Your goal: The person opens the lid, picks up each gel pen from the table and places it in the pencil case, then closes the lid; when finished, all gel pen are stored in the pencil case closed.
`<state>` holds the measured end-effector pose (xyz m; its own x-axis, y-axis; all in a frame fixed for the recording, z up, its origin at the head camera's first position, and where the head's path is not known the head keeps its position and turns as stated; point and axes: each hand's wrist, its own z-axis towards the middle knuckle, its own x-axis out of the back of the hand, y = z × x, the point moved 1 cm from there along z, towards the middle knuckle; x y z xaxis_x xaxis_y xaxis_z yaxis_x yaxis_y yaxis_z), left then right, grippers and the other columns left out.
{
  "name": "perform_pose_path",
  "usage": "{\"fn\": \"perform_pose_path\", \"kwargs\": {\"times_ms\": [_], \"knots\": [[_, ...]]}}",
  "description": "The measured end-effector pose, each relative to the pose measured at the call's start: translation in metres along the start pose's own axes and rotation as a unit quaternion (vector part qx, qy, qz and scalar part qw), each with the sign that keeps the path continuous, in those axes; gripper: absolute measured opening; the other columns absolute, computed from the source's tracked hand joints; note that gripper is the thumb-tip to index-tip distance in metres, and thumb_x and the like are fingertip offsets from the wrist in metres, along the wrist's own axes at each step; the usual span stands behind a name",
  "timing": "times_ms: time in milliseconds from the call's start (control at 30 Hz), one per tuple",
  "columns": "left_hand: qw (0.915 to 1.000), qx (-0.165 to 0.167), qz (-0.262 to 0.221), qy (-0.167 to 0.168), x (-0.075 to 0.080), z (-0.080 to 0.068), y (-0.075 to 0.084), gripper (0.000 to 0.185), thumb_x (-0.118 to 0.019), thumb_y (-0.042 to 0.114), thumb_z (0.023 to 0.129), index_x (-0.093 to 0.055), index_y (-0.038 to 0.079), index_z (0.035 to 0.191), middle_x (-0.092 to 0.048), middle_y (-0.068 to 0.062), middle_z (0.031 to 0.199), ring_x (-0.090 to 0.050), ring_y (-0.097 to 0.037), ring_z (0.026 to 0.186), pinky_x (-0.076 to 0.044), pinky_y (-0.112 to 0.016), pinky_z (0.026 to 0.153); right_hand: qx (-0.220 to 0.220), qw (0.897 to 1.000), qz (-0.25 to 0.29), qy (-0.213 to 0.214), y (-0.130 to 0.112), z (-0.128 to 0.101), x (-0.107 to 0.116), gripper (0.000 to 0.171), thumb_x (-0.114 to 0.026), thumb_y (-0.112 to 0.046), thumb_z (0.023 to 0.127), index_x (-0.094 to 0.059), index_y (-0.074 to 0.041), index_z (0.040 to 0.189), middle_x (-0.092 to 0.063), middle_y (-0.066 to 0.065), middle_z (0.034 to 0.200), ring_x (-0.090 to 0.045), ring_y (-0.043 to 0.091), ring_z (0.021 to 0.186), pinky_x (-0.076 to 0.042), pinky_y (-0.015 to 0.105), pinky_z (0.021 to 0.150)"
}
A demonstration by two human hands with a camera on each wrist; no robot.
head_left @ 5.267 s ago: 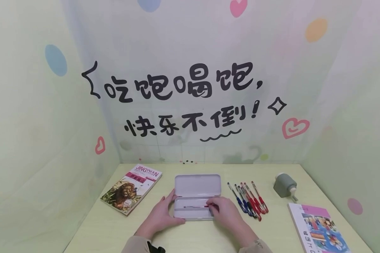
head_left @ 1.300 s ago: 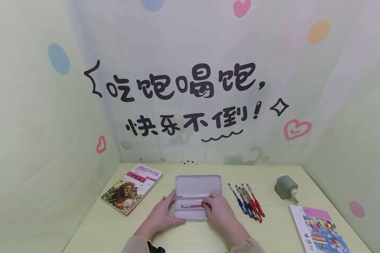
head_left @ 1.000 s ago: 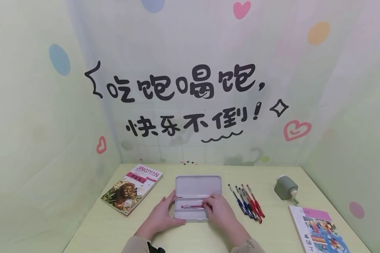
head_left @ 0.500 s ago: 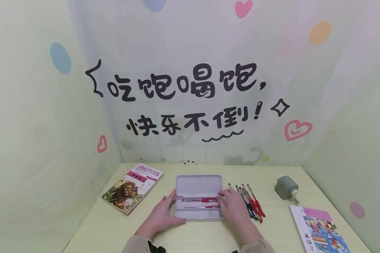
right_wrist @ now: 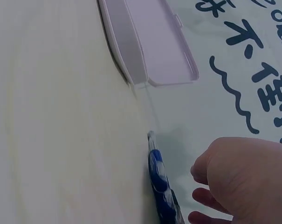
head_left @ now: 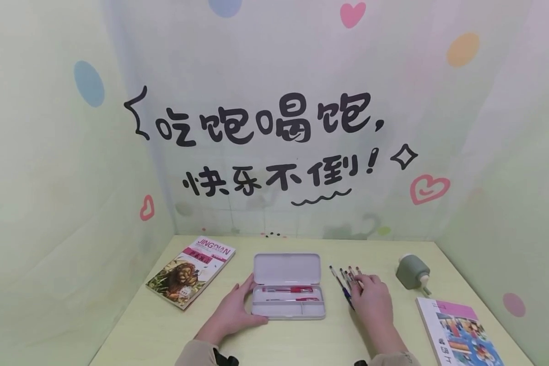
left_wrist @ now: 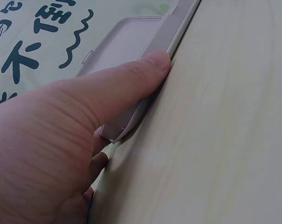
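Note:
An open white pencil case (head_left: 293, 316) lies at the table's middle with its lid (head_left: 285, 269) folded back. Two red pens (head_left: 288, 290) lie inside it. My left hand (head_left: 238, 305) braces the case's front left corner, its thumb (left_wrist: 127, 84) straight along the front wall (left_wrist: 154, 42). To the right of the case, my right hand (head_left: 368, 292) lies over a row of loose red and blue pens (head_left: 343, 277), fingertips touching them. In the right wrist view a blue pen (right_wrist: 158, 177) lies just beside the loosely bent fingers (right_wrist: 201, 172); no grasp shows.
A picture book (head_left: 189, 272) lies at the back left. A grey pencil sharpener (head_left: 412, 272) stands at the back right, and a second colourful book (head_left: 462, 330) lies at the front right edge. Curtain walls enclose the table on three sides.
My right hand laid a red pen in the case's far compartment, let go and moved right onto the loose pens. The left hand has stayed on the case.

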<state>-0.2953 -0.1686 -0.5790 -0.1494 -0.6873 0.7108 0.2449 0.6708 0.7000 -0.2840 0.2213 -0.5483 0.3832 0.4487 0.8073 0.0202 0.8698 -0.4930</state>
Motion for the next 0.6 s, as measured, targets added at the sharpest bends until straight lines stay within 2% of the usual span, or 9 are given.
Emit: {"fn": "perform_pose_path", "kwargs": {"times_ms": [100,300,600], "knots": [[1.0,0.004,0.002,0.0,0.001,0.0,-0.001,0.141,-0.1,0.061,0.068,-0.024,0.013,0.177,-0.052,-0.004,0.171,-0.03,-0.056,0.164,-0.023,-0.074,0.135,-0.029,0.999,-0.018,-0.007,0.011,0.002,0.003,0.037,-0.067,-0.024,0.103,-0.073,0.002,0.129,-0.069,0.034,0.131,-0.069,0.054,0.11,-0.06,0.07,0.089],[1.0,0.006,0.001,0.0,0.001,0.0,-0.002,0.141,-0.099,0.062,0.068,-0.024,0.013,0.177,-0.052,-0.003,0.172,-0.028,-0.056,0.165,-0.023,-0.074,0.135,-0.079,0.995,-0.046,-0.05,0.023,0.006,0.004,0.047,-0.063,-0.028,0.103,-0.069,0.005,0.136,-0.066,0.037,0.133,-0.067,0.055,0.11,-0.06,0.07,0.085],[0.9999,0.012,-0.001,-0.001,0.001,-0.002,0.001,0.143,-0.1,0.062,0.067,-0.023,0.013,0.177,-0.052,-0.001,0.172,-0.026,-0.058,0.165,-0.023,-0.077,0.133,-0.093,0.992,-0.057,-0.067,0.027,0.007,0.005,0.043,-0.059,-0.026,0.105,-0.072,0.005,0.132,-0.069,0.036,0.126,-0.066,0.053,0.105,-0.059,0.071,0.083]]}}
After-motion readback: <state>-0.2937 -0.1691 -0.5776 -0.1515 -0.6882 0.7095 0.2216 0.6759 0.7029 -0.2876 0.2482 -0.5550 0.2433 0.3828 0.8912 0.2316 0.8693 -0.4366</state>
